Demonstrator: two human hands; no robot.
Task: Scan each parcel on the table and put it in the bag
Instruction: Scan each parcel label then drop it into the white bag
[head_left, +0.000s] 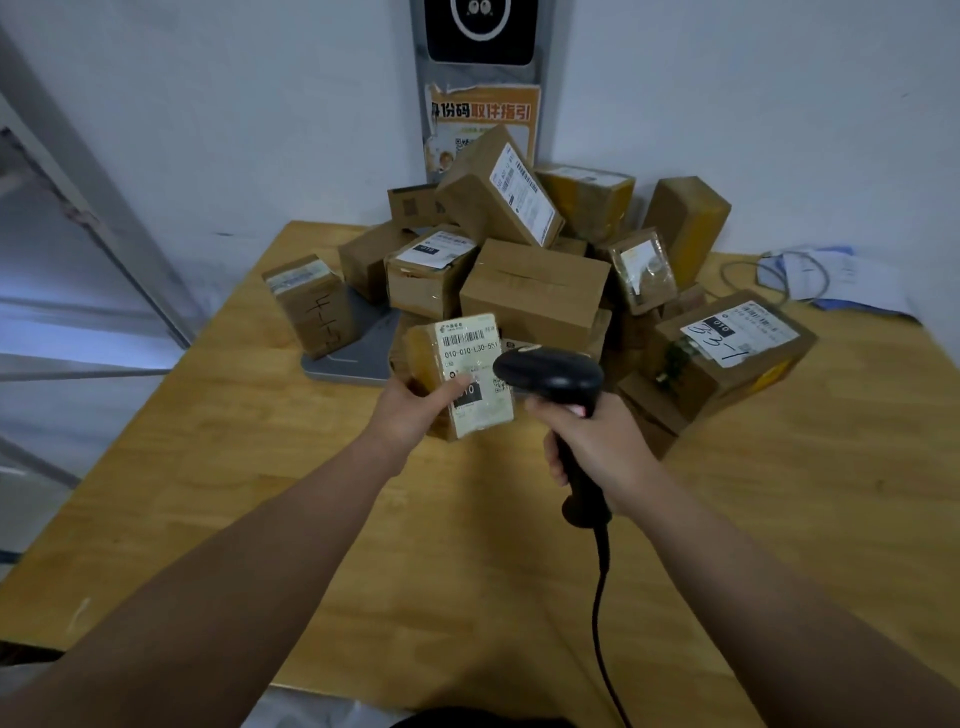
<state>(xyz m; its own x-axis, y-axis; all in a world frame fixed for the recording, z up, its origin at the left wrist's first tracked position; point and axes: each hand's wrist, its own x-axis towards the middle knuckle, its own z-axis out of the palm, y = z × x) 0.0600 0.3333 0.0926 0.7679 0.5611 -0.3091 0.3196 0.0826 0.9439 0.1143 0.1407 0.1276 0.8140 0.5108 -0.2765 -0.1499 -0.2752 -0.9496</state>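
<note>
My left hand (410, 415) grips a small taped cardboard parcel (470, 353) above the wooden table (260, 493), its white barcode label facing up. My right hand (597, 441) holds a black handheld barcode scanner (548, 376) by its handle, the head pointing at the label from the right, almost touching the parcel. A black cable (602, 597) hangs from the scanner toward me. Behind lies a heap of several brown parcels (535, 291). No bag is in view.
A grey flat scale-like base (358, 338) sits under the pile's left side, with a parcel (309, 306) standing on it. A large labelled box (737, 353) lies at the right. Papers and a grey cable (810, 275) lie at the far right corner. A pillar with an orange poster (480, 124) stands behind.
</note>
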